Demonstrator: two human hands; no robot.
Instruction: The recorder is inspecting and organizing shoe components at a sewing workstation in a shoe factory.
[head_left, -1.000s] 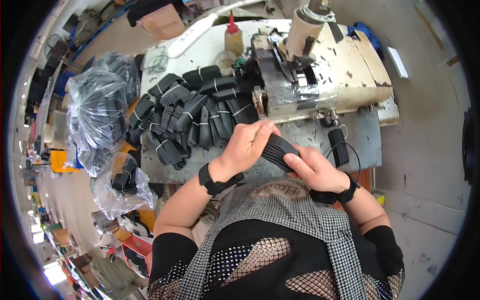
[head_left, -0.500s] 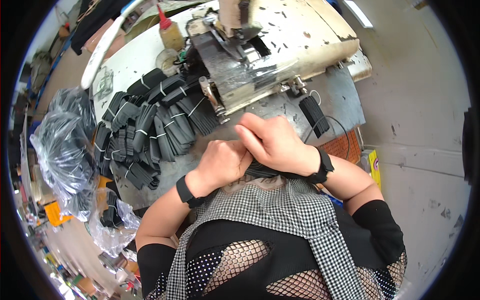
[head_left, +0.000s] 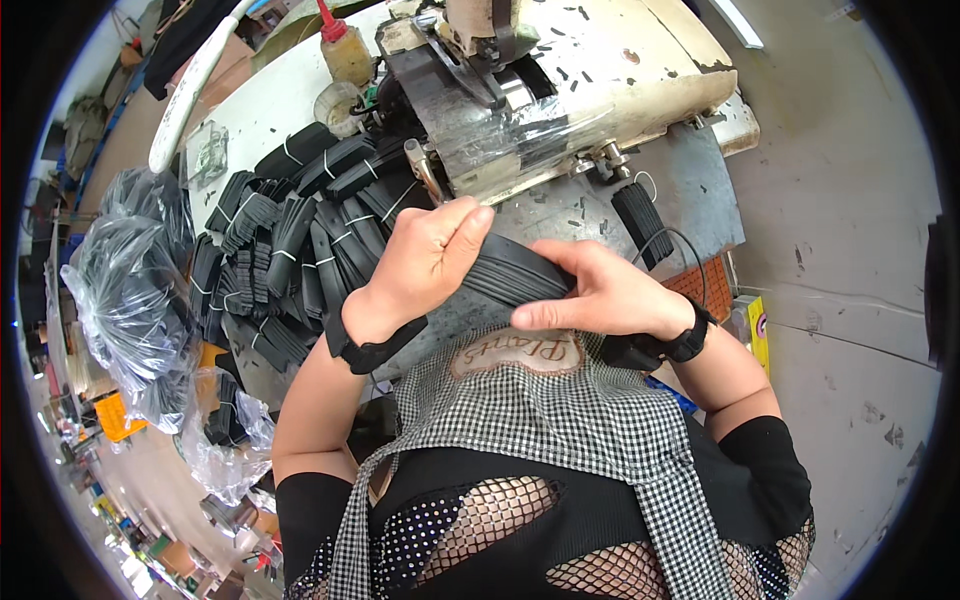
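Note:
A bundle of black flat strips (head_left: pixel 508 272) is stretched between my two hands in front of the apron. My left hand (head_left: pixel 430 248) is closed in a fist round its left end. Around the right end, my right hand (head_left: pixel 592 288) grips with the thumb along the near side and the fingers on the far side. To the left lies a heap of similar black bundles (head_left: pixel 290 250), several bound with thin white bands. Just beyond my hands stands a sewing machine (head_left: pixel 520 130) with a worn cream and metal body.
One more black bundle (head_left: pixel 640 222) lies right of the machine, near a thin dark cable (head_left: pixel 690 238). A bottle with a red nozzle (head_left: pixel 346 56) and a small round cup (head_left: pixel 338 106) stand at the back left. Clear plastic bags (head_left: pixel 135 290) hang left of the table.
My hands were together close to the apron, hiding most of the strips. Now they are apart, the left raised slightly and the right shifted rightward, with the bundle showing between them.

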